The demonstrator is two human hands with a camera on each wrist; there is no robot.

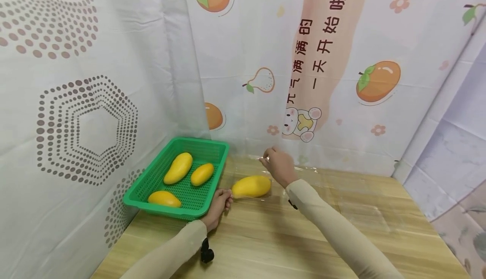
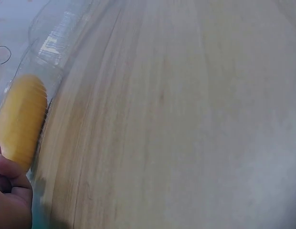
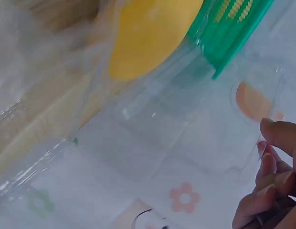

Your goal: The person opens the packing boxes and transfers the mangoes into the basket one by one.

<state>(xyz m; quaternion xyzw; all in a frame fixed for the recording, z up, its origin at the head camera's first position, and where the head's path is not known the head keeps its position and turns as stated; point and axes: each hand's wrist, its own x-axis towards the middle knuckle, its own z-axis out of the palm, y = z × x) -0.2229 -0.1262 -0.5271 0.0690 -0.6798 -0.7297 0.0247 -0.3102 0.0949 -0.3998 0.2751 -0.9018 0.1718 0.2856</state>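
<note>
A yellow mango (image 1: 251, 186) lies in a clear plastic box (image 2: 55, 74) on the table, just right of the green basket. My left hand (image 1: 218, 205) is at the mango's left end, fingers curled, and appears to pinch the near left edge of the box. Above and behind the mango, my right hand (image 1: 280, 167) is raised. In the right wrist view its thumb and fingers pinch the edge of the box's thin clear lid (image 3: 210, 138), which stands lifted and tilted. The lid's outline is hard to make out in the head view.
A green basket (image 1: 129, 201) at the left holds several loose mangoes, one of them a long mango (image 1: 178, 168). More clear plastic packaging (image 1: 362, 215) lies on the wooden table (image 1: 265, 245) to the right. A printed curtain (image 1: 243, 114) hangs behind and along the left side.
</note>
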